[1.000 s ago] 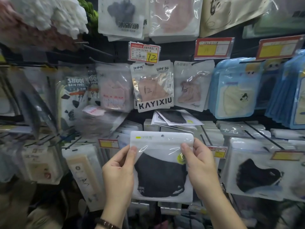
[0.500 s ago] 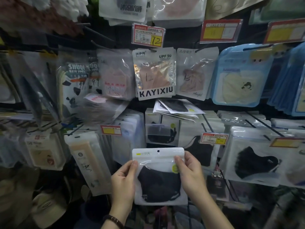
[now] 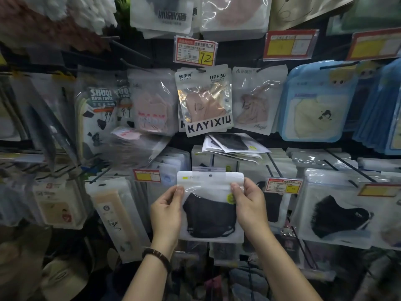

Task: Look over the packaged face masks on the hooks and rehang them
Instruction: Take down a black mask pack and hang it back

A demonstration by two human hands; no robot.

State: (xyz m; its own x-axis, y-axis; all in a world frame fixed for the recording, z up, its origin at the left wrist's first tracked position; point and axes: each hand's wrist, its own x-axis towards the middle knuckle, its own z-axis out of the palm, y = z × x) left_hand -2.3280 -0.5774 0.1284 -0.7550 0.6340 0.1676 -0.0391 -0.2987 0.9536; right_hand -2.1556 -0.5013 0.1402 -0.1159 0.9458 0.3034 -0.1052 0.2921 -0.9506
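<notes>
A clear-and-white packet with a black face mask [image 3: 210, 210] is held upright in front of the lower middle hooks. My left hand [image 3: 166, 210] pinches its left edge and my right hand [image 3: 249, 206] pinches its right edge near a yellow sticker. The packet's hang hole sits at the top centre, close to the tip of a dark hook with more black-mask packets [image 3: 213, 158] behind it. A few loose black-mask packets [image 3: 233, 144] lie flat on top of that row.
A KAYIXIU beige mask pack [image 3: 204, 101] hangs above, under a price tag marked 12 [image 3: 195, 51]. Blue packs [image 3: 316, 103] hang to the right, another black-mask pack [image 3: 336, 211] at lower right, towel packs [image 3: 99, 109] at left. Hooks stick out toward me.
The packet dropped away from the rack, then rose again toward the hook row; both hands kept their hold on its sides and the view shifted slightly.
</notes>
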